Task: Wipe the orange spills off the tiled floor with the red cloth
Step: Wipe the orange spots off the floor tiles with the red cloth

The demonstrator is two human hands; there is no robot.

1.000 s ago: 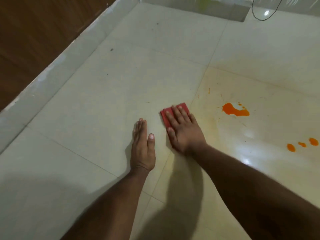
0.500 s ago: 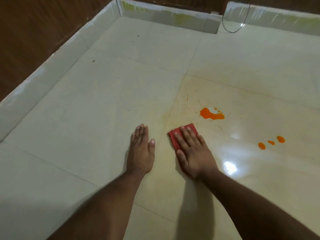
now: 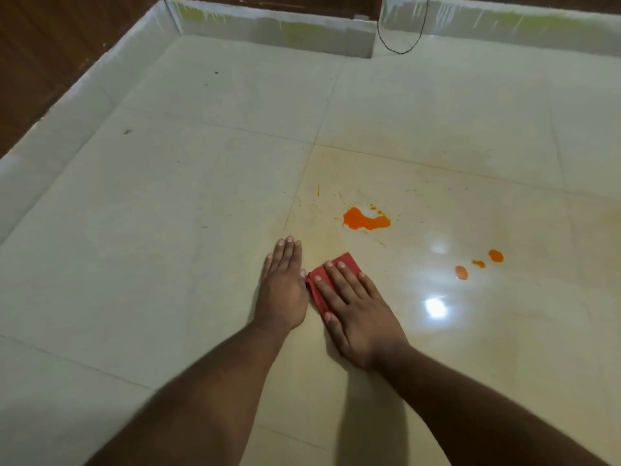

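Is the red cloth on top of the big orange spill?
No, the red cloth lies under the right hand, apart from the big orange spill.

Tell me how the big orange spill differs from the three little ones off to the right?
The big orange spill is one wide irregular puddle; the three small spills are separate drops in a short row. The big orange spill lies just ahead of the red cloth; the three small spills lie farther right. All share one colour, unwiped.
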